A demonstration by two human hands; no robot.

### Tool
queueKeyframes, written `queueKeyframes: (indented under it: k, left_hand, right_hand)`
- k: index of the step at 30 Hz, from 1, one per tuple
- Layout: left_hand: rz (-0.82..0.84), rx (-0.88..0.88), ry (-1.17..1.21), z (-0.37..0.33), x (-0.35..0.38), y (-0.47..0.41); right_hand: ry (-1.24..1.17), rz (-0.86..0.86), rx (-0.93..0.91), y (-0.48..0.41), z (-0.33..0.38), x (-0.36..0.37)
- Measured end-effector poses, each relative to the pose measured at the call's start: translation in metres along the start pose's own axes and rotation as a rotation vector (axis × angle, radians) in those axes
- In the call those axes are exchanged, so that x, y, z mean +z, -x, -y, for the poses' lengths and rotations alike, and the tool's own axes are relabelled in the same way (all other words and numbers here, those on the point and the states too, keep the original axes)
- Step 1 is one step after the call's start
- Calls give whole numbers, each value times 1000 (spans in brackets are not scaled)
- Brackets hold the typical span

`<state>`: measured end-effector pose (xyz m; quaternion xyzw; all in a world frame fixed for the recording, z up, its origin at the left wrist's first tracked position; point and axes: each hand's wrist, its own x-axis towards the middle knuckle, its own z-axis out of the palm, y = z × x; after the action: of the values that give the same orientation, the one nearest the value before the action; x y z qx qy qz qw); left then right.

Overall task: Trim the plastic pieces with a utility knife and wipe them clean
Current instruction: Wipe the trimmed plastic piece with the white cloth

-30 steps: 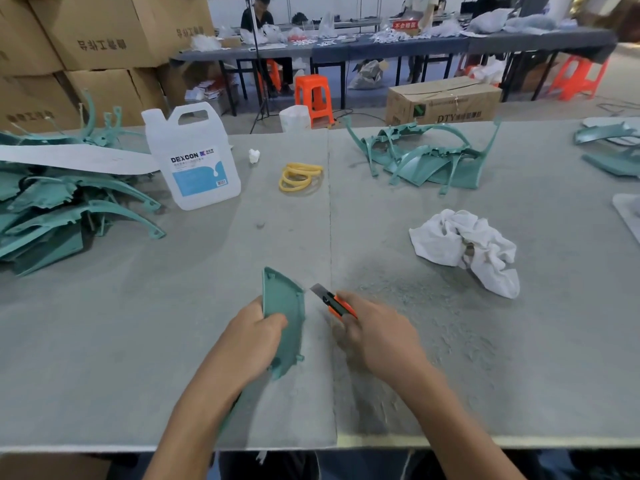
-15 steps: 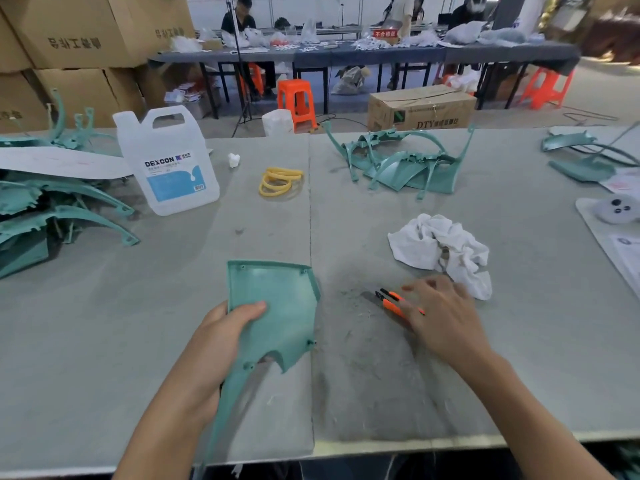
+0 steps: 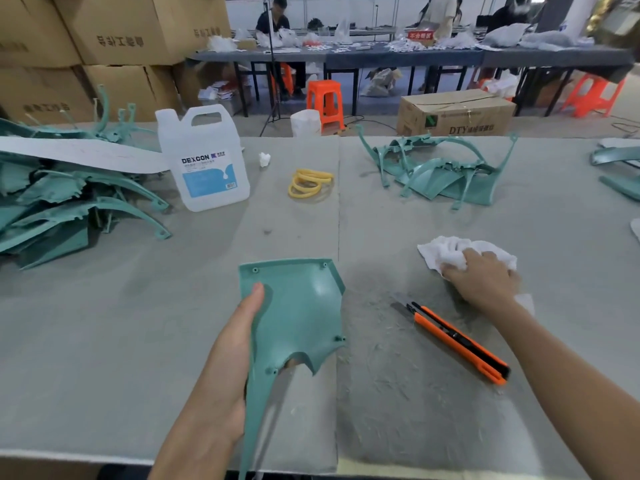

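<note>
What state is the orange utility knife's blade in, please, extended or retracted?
Extended: a grey blade sticks out past the far end of the orange-and-black plastic utility knife, which lies flat.

My left hand (image 3: 232, 355) holds a teal plastic piece (image 3: 298, 306) above the tabletop (image 3: 138, 323), thumb on its upper face. My right hand (image 3: 485, 282) grips the white rag (image 3: 446, 252). The orange utility knife (image 3: 460, 344) lies between them, blade out, touched by neither. Farther back stand a white jug (image 3: 204, 161), yellow bands (image 3: 308, 183) and two heaps of teal pieces (image 3: 52, 202).
</note>
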<state>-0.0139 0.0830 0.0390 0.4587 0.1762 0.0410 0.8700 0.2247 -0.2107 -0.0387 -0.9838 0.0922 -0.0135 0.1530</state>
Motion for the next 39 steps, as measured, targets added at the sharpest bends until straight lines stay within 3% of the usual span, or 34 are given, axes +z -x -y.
queueKeyframes:
  k: [4, 7, 11, 13, 14, 15, 17, 18, 19, 21, 27, 31, 36, 39]
  left_hand:
    - [50, -1, 48, 3, 1, -2]
    - [113, -32, 2, 8, 6, -1]
    - [146, -47, -88, 12, 29, 0]
    - [224, 44, -154, 5, 38, 2]
    - [314, 29, -73, 4, 30, 5]
    - [364, 20, 14, 4, 22, 6]
    - [298, 48, -143, 9, 23, 7]
    - [208, -76, -116, 10, 31, 4]
    - [202, -166, -29, 13, 34, 6]
    - [218, -139, 67, 21, 26, 15]
    - [102, -164, 29, 37, 30, 8]
    - [69, -39, -178, 40, 32, 10]
    - [85, 226, -521, 40, 32, 13]
    - [89, 351, -756, 38, 33, 20]
  right_hand:
    - [-401, -138, -114, 13, 14, -29]
    - [-676, -171, -313, 51, 57, -67]
    - [-835, -165, -863, 145, 115, -89]
    - [-775, -49, -1034, 186, 136, -80]
    - [-672, -27, -1071, 195, 143, -72]
    - [-556, -43, -1070, 196, 146, -66]
    - [-371, -66, -965, 182, 146, -60]
    - [-326, -51, -906, 171, 144, -57]
    - [-316, -40, -864, 162, 140, -54]
    - [-355, -36, -820, 148, 133, -45]
    - [-458, -60, -760, 134, 120, -34]
    - [-713, 33, -677, 133, 115, -46]
    - [-1114, 300, -278, 134, 117, -59]
    - [-1241, 286, -251, 130, 122, -74]
